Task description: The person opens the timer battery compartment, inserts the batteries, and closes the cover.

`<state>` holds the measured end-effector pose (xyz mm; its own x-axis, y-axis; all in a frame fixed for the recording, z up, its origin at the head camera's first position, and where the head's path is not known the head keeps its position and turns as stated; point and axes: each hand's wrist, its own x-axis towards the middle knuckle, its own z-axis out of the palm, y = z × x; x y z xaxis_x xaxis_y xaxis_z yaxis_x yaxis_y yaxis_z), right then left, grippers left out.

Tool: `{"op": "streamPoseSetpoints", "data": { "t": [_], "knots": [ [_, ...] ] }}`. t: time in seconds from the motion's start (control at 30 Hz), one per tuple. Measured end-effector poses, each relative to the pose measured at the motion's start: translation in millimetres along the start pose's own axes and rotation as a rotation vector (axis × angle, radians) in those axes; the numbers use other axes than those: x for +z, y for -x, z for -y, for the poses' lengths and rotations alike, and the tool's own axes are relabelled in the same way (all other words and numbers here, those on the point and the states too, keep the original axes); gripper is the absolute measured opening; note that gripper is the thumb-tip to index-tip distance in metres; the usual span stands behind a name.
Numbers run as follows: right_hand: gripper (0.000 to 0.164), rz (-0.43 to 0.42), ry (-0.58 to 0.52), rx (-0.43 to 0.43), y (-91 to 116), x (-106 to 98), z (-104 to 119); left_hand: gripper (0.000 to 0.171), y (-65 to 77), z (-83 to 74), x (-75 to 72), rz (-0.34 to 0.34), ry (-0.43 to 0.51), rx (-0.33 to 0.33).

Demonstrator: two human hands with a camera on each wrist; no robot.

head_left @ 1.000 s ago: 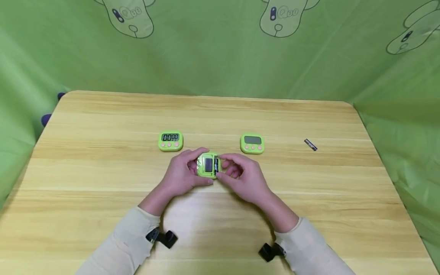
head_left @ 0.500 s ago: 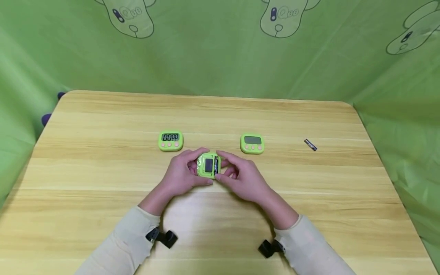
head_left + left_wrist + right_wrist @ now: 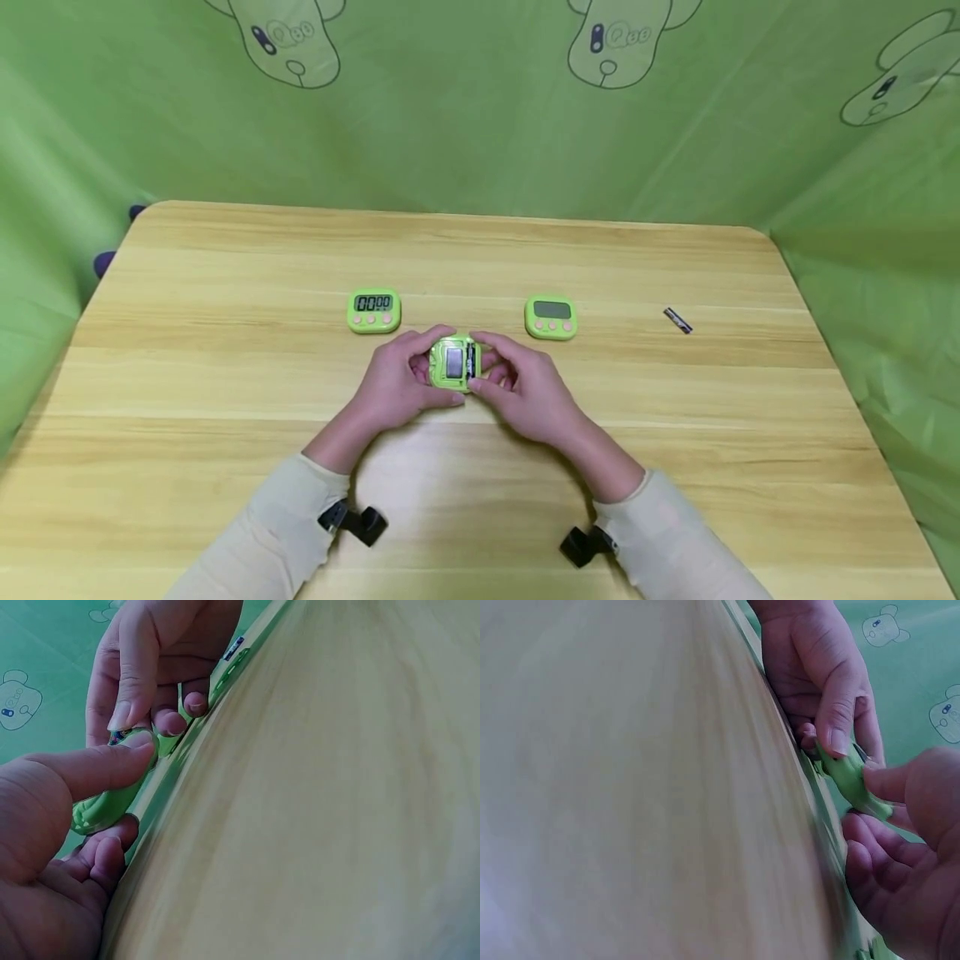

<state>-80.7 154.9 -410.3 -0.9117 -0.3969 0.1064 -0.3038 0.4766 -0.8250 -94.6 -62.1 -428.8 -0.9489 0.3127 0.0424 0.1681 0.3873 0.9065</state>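
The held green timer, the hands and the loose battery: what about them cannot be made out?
Front of the held timer, head view: turned from the camera.
Print on the loose battery, head view: too small.
Part of that timer, left wrist view: covered by the left hand.
Wrist of the right hand, left wrist view: cut off by the top edge.

A pale wood-grain surface (image 3: 187,367), its far corners rounded, carries a zero-reading timer (image 3: 374,312), green with three pink buttons, lying face up left of center. A blank-screened timer (image 3: 551,317) of the same green-and-pink design lies face up to its right, well apart. Farther right, a slim battery (image 3: 678,321) lies at a slant, well apart from both timers.
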Motion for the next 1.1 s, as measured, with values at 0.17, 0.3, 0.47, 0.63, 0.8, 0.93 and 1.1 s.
{"op": "streamPoseSetpoints", "data": {
  "t": [0.17,0.3,0.47,0.63,0.8,0.93,1.1],
  "knots": [
    [0.053,-0.049,-0.016,-0.015,-0.4,3.6,-1.3,0.083,0.9,0.3,2.0,-0.006,-0.005,0.022],
    [0.050,-0.077,-0.034,-0.021,-1.0,4.4,-2.6,0.084,1.3,0.1,2.8,-0.002,-0.004,0.038],
    [0.049,-0.075,-0.049,-0.006,-1.1,3.6,-2.3,0.085,1.4,-0.3,1.1,0.003,-0.012,0.037],
    [0.051,-0.063,-0.048,0.021,-0.3,2.4,-0.3,0.084,0.5,-0.1,-0.9,0.003,-0.022,0.035],
    [0.053,-0.056,-0.051,0.050,2.5,-1.3,1.6,0.083,0.0,-0.6,-1.8,0.002,-0.022,0.034],
    [0.056,-0.078,-0.059,0.071,8.1,-8.7,1.1,0.084,0.1,-0.9,-1.7,0.004,-0.019,0.026],
    [0.053,-0.121,-0.040,0.087,17.2,-20.8,-5.1,0.084,0.3,-0.4,-1.5,0.003,-0.014,0.014]
  ]
}}
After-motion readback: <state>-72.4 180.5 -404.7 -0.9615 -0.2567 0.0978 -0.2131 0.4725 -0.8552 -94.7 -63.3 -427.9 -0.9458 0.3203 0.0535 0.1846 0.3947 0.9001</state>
